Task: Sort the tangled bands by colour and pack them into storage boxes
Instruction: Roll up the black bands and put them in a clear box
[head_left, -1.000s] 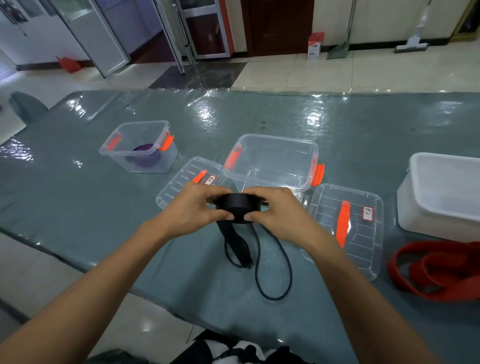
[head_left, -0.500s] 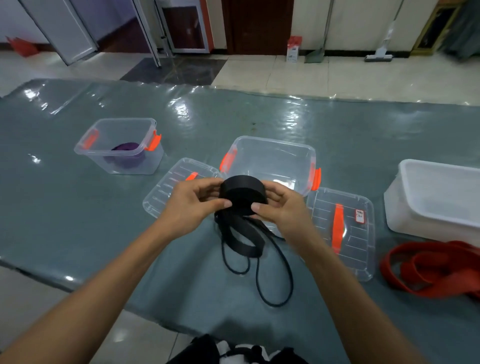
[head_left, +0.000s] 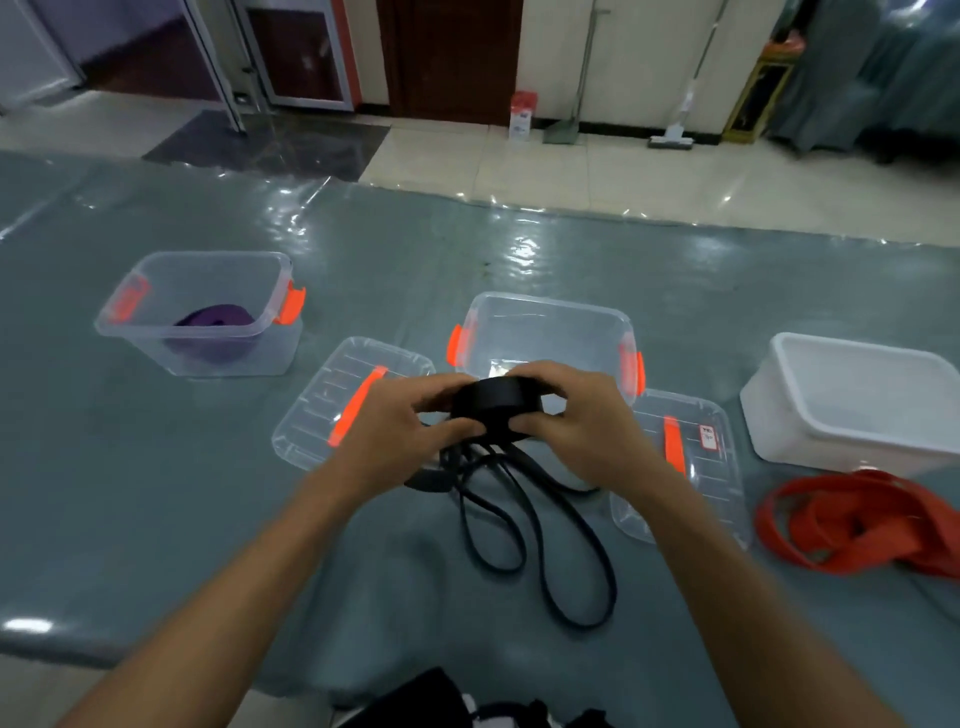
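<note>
black flat rubber band (head_left: 496, 402), partly wound into a tight coil, is held between both hands just in front of the empty clear plastic storage box with orange latches (head_left: 545, 332) at centre. left hand (head_left: 400, 431) has its fingers (head_left: 462, 428) closed on the coil's left side, right hand (head_left: 576, 415) has its fingers (head_left: 524, 426) closed on the right side, thumbs pinching near the front. the unwound tail of the black band hangs from the coil and lies in loose loops (head_left: 540, 540) on the grey plastic-covered tabletop (head_left: 156, 493), so the rolling is not finished. progress judged from the layout: a purple rolled band (head_left: 215, 332) already sits in the far-left clear storage box (head_left: 200, 312), so purple looks done; black is in hand, maybe half coiled. the tangled red-orange bands (head_left: 852, 525) lie in a heap at the right, untouched, just in front of a white opaque plastic tub (head_left: 852, 400). two clear lids with orange strips lie flat on the tabletop, one left (head_left: 332, 410) and one right (head_left: 691, 467) of the centre box, neither fitted. still left as far as i can judge: finish coiling black, drop it in the centre box, sort and roll the red, close the boxes.
</note>
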